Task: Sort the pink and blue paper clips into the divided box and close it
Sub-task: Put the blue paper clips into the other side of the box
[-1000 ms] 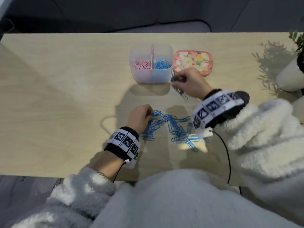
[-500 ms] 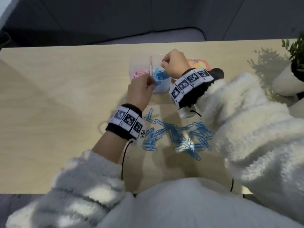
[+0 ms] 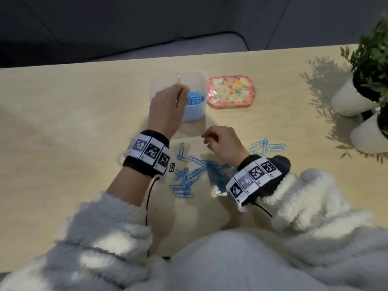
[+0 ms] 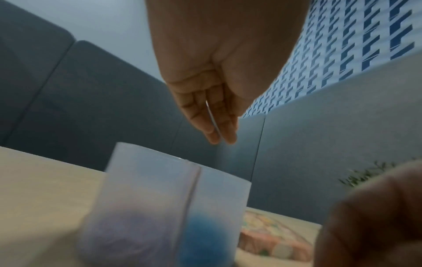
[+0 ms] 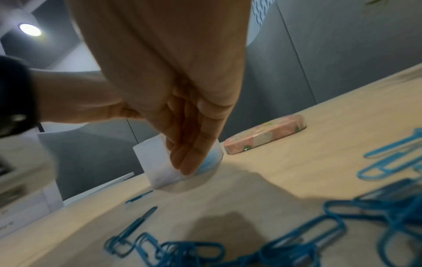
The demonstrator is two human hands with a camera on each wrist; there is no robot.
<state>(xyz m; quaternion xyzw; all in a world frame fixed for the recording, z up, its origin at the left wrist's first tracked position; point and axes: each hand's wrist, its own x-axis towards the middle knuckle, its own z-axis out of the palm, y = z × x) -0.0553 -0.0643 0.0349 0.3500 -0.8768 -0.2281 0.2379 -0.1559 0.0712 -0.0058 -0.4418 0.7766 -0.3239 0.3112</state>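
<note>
A translucent divided box (image 3: 194,114) stands at mid-table with a pink divider; blue clips (image 3: 195,98) lie in its right compartment, and a pink blur shows through the left wall (image 4: 128,240). My left hand (image 3: 168,101) hovers over the box with straight fingers (image 4: 212,126), hiding the left compartment from above; a thin sliver shows between the fingers. My right hand (image 3: 210,139) hangs above the loose blue clips (image 3: 189,175) on the table, its fingers (image 5: 185,162) straight and together, holding nothing.
The floral lid (image 3: 230,91) lies flat just right of the box. A few more blue clips (image 3: 264,145) lie to the right of my right hand. Two white plant pots (image 3: 352,101) stand at the table's right edge.
My right hand has drawn back from the box to above the clip pile. My left hand has moved forward from the box's front edge to over the box.
</note>
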